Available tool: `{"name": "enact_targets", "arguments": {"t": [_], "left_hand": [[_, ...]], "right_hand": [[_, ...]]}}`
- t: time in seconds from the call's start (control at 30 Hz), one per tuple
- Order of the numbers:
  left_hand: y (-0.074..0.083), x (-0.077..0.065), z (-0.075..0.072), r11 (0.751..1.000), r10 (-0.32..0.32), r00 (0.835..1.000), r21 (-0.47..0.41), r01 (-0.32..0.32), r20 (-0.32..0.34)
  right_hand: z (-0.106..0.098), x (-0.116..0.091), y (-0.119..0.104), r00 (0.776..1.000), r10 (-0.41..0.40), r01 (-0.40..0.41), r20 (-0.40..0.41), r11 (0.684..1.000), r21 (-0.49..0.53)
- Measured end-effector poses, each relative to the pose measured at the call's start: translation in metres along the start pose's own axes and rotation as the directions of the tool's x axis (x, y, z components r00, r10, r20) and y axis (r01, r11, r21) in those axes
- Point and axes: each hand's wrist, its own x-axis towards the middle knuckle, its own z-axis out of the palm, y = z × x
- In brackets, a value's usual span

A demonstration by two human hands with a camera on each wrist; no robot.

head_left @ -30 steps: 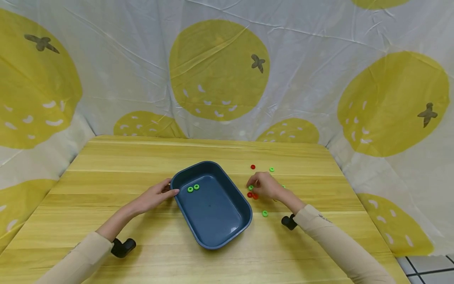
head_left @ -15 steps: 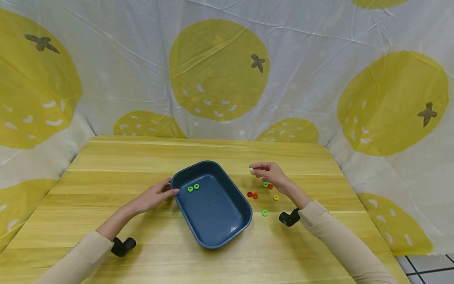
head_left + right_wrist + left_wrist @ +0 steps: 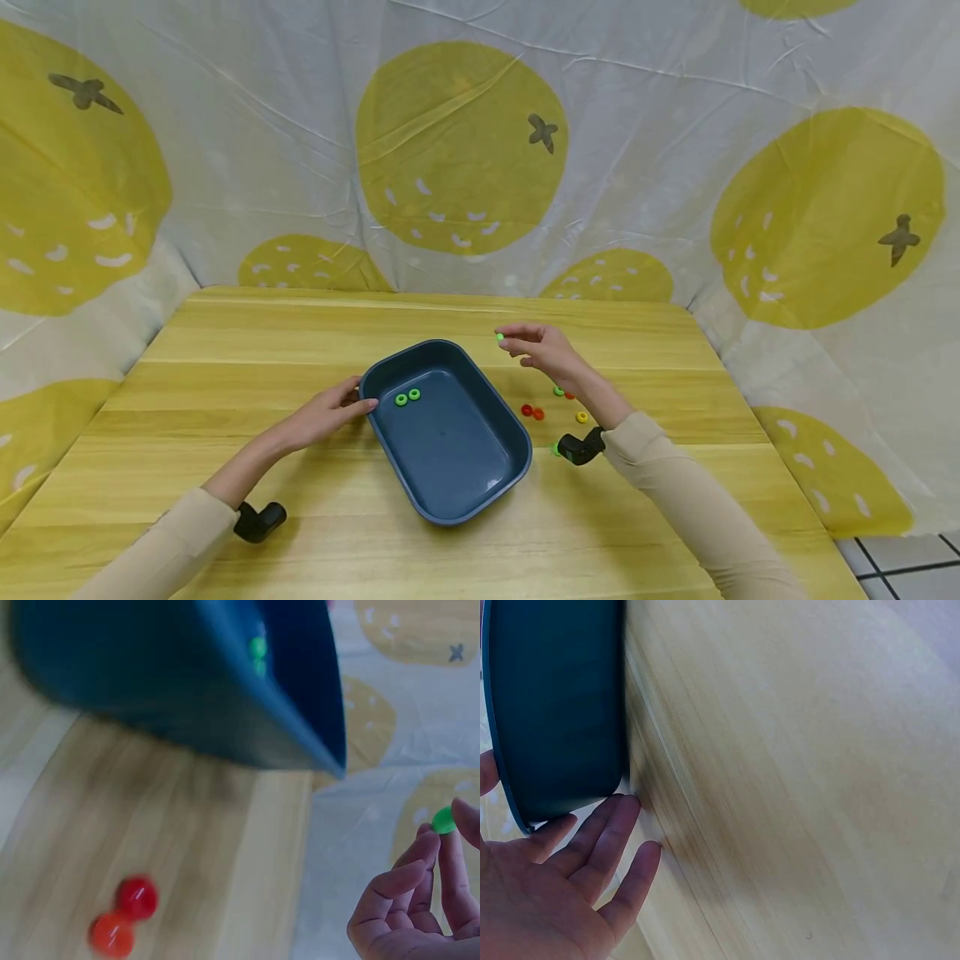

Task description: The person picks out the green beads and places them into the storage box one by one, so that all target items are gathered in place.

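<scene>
A dark blue plastic tub (image 3: 450,454) sits angled on the wooden table, with two small green rings (image 3: 415,394) on its floor near the left end. My left hand (image 3: 330,415) holds that end, thumb over the rim and fingers against the outer wall, as the left wrist view also shows. Raised beyond the tub's right side, my right hand (image 3: 547,350) pinches another green ring (image 3: 499,337) between thumb and fingertip. In the right wrist view this green ring (image 3: 444,820) sticks out from the pinch.
On the table (image 3: 247,358) right of the tub lie a red ring (image 3: 527,410) and an orange one (image 3: 538,414), side by side. A yellow ring (image 3: 582,417) is farther right. Partly hidden by the right arm are more green and orange rings (image 3: 558,391). A lemon-patterned cloth (image 3: 637,167) hangs behind.
My right hand has lifted the green ring from beside the red and orange rings and moved it up and left, toward the tub's far side. The left hand and tub have stayed put.
</scene>
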Motion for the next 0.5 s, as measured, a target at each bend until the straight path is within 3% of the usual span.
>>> {"name": "enact_targets", "arguments": {"t": [0.2,0.3,0.4,0.47,0.5], "left_hand": [[-0.002,0.002,0.001,1.0,-0.022,1.0,0.006,0.022,-0.011],[-0.002,0.003,0.001,1.0,-0.028,1.0,0.005,0.028,-0.009],[-0.003,0.003,0.0,1.0,-0.028,1.0,0.009,0.028,-0.005],[-0.003,0.004,0.0,1.0,-0.031,1.0,0.006,0.031,-0.003],[-0.004,0.004,-0.001,1.0,-0.031,1.0,0.006,0.031,0.0]], "right_hand": [[0.035,0.014,-0.018,0.998,-0.041,0.039,0.046,0.998,0.048],[0.052,0.021,-0.021,0.994,-0.081,0.079,0.067,0.997,0.023],[0.07,0.028,-0.02,0.984,-0.151,0.161,0.098,0.983,-0.093],[0.081,0.033,-0.018,0.966,-0.22,0.246,0.133,0.941,-0.231],[0.086,0.035,-0.016,0.954,-0.254,0.292,0.158,0.905,-0.31]]}}
